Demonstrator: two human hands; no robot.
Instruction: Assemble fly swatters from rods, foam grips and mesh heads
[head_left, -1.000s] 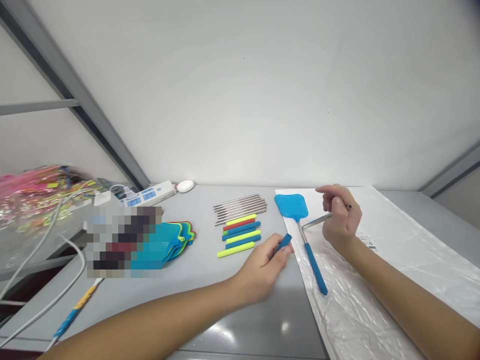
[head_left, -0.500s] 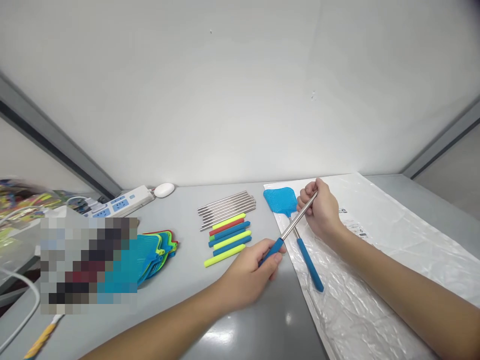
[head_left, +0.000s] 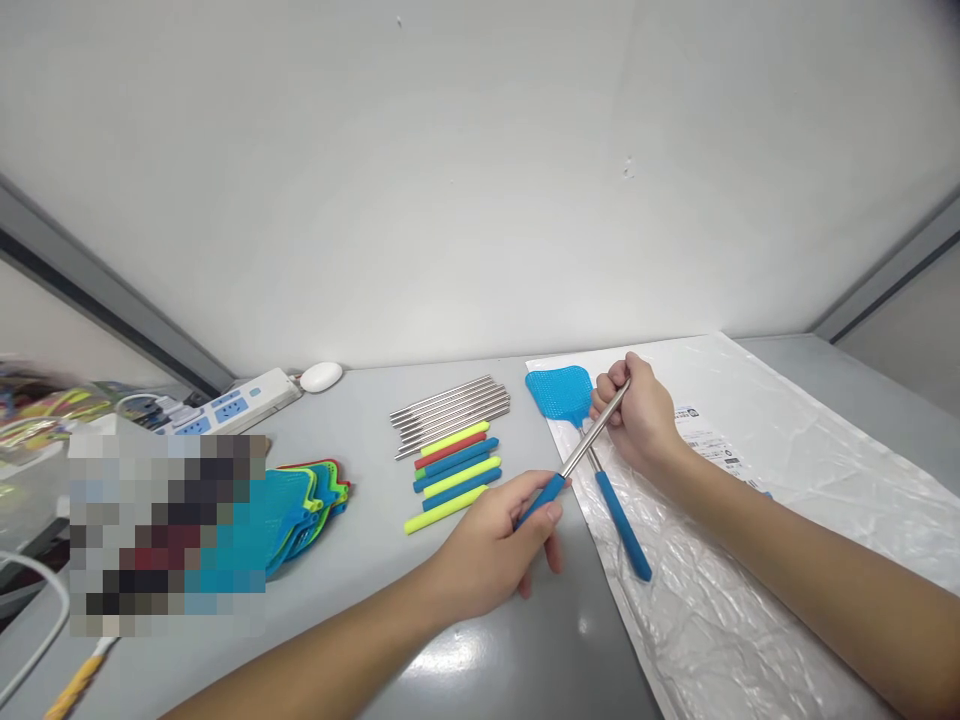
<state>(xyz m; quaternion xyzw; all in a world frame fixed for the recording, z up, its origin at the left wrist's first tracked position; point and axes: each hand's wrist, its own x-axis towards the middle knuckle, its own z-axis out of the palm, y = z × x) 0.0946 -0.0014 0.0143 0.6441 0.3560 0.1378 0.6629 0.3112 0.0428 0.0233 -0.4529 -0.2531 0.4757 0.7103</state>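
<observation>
My left hand (head_left: 510,540) is closed round a blue handle (head_left: 541,500), thumb on top. A metal rod (head_left: 592,436) runs from the end of that handle up to my right hand (head_left: 636,408), whose fingers are wrapped round the rod's far part. Under the rod lies a blue fly swatter (head_left: 622,525) on the white plastic sheet, its mesh head pointing away. Left of my hands are a row of yellow, blue and red handles (head_left: 457,475) and, behind them, a bundle of metal rods (head_left: 450,412).
A fanned stack of swatter heads (head_left: 289,510) lies at the left, partly covered by a blurred patch. Behind it are a power strip (head_left: 259,400) and a white oval object (head_left: 321,377). The white plastic sheet (head_left: 750,400) spreads over the right of the grey table (head_left: 480,660).
The left hand's lower fingers have loosened and spread a little from the handle. Both hands still hold the handle and rod in nearly the same place. The view has shifted slightly.
</observation>
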